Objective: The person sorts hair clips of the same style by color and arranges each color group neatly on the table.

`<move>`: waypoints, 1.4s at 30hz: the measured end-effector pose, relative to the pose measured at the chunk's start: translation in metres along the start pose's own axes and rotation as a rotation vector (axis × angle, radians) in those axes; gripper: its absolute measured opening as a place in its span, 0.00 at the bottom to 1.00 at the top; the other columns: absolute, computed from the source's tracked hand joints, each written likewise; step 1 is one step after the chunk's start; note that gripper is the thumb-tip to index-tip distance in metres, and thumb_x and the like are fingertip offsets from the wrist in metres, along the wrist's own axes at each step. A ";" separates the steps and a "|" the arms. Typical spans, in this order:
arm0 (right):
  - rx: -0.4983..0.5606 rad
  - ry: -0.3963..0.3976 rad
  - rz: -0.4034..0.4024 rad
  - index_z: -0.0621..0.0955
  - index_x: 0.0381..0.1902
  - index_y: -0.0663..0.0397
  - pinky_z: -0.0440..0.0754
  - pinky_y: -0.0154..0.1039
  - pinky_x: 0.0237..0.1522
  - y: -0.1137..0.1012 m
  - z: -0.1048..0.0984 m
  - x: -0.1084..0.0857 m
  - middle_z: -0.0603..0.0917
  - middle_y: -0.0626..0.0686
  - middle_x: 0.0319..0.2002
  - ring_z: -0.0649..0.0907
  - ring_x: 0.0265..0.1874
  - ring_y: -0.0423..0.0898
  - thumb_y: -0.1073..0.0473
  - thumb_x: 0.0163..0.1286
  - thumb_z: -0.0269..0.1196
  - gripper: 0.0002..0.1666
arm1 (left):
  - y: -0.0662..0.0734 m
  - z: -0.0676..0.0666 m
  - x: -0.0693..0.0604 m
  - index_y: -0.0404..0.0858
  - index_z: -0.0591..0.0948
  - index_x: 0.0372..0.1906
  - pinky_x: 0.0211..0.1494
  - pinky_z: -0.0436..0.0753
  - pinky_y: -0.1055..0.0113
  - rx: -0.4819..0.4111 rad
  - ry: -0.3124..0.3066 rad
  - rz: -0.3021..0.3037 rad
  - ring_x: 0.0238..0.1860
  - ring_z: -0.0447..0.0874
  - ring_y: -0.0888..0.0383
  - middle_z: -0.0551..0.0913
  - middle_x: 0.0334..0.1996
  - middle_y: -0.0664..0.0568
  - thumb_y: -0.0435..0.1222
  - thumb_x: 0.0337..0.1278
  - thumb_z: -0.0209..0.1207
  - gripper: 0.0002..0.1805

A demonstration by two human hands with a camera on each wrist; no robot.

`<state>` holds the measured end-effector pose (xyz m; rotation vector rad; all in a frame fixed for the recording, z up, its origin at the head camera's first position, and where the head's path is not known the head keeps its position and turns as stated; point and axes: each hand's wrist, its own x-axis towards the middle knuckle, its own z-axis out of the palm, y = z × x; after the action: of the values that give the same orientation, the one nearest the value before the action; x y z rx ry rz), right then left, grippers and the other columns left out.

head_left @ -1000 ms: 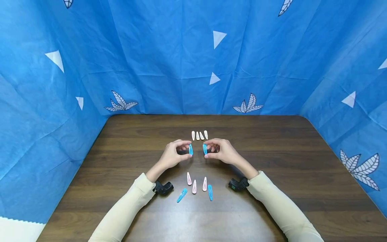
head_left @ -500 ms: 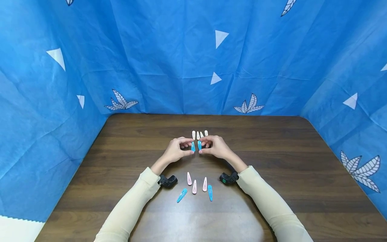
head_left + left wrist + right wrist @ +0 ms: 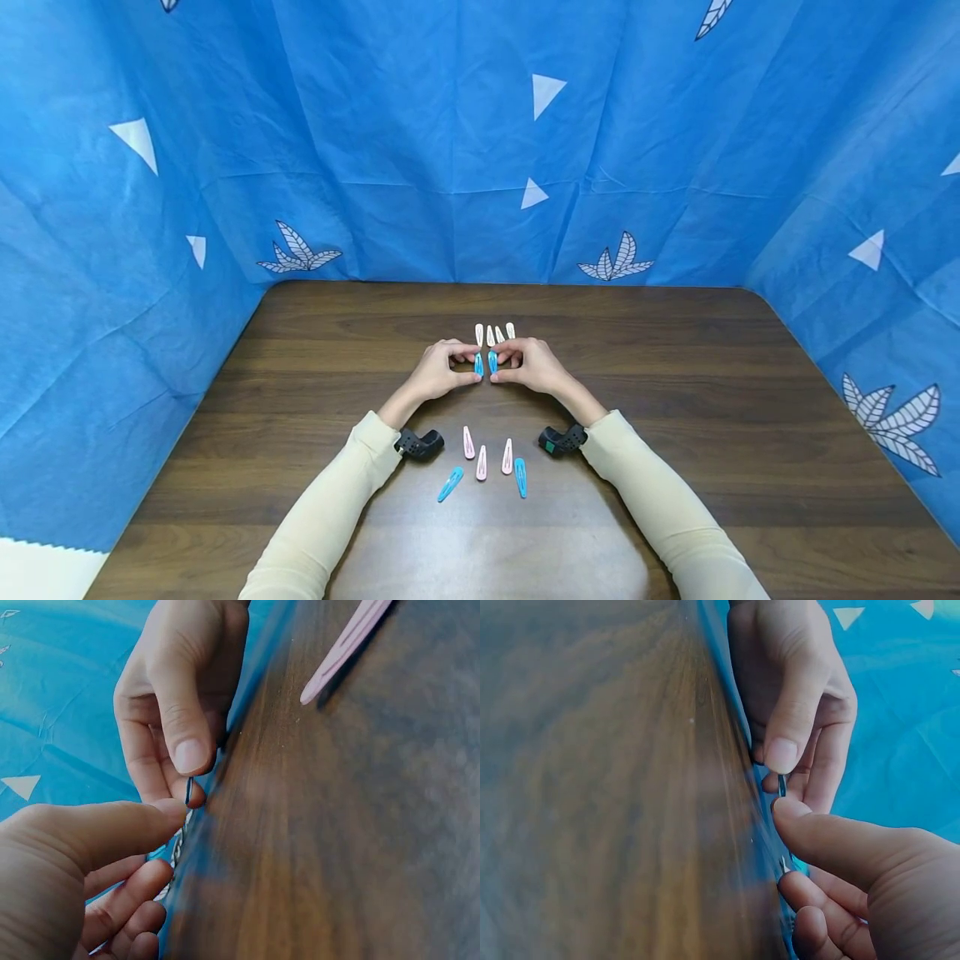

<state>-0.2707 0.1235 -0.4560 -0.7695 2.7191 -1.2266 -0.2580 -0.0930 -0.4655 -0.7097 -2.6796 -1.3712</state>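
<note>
In the head view my left hand [image 3: 438, 372] pinches a blue hair clip [image 3: 478, 365] between thumb and fingers. My right hand [image 3: 538, 367] pinches another blue hair clip [image 3: 492, 362] the same way, a small gap to the right of the first. Both clips point away from me, just in front of several cream hair clips [image 3: 491, 337] in a row. Thumbs and fingers hide the ends of the held clips. In the left wrist view the left thumb [image 3: 127, 829] lies close to the right thumb [image 3: 184, 727]; only slivers of the clips show.
Nearer me on the brown wooden table [image 3: 360, 542] lie three pink hair clips [image 3: 482, 463], with a blue hair clip [image 3: 450, 484] at their left and a blue hair clip [image 3: 521, 478] at their right. A blue patterned curtain [image 3: 420, 142] surrounds the table's back and sides.
Both hands have moved inward and slightly away from me, bringing the two held blue hair clips close together near the cream row. Over the last half second they have hardly moved.
</note>
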 end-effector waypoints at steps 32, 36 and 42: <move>-0.118 -0.017 -0.046 0.83 0.53 0.61 0.71 0.32 0.32 0.001 0.004 -0.001 0.81 0.50 0.33 0.72 0.26 0.38 0.54 0.53 0.76 0.30 | -0.003 0.003 -0.006 0.34 0.82 0.56 0.52 0.71 0.59 0.150 -0.027 0.000 0.45 0.72 0.53 0.80 0.40 0.49 0.38 0.44 0.73 0.29; -0.107 -0.015 -0.047 0.83 0.54 0.61 0.71 0.32 0.32 0.000 0.003 -0.003 0.81 0.50 0.33 0.72 0.26 0.38 0.55 0.53 0.76 0.31 | -0.002 0.004 -0.007 0.34 0.82 0.57 0.50 0.71 0.60 0.144 -0.007 -0.001 0.45 0.72 0.53 0.80 0.40 0.50 0.39 0.44 0.74 0.30; -0.085 -0.017 -0.043 0.82 0.54 0.62 0.73 0.31 0.33 0.001 0.002 -0.005 0.81 0.51 0.34 0.74 0.27 0.38 0.56 0.52 0.77 0.31 | -0.003 0.007 -0.008 0.35 0.83 0.56 0.52 0.72 0.56 0.140 0.036 0.024 0.47 0.73 0.51 0.81 0.45 0.47 0.39 0.47 0.72 0.27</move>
<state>-0.2665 0.1246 -0.4585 -0.8482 2.7700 -1.1136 -0.2506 -0.0921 -0.4739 -0.6945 -2.6966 -1.1650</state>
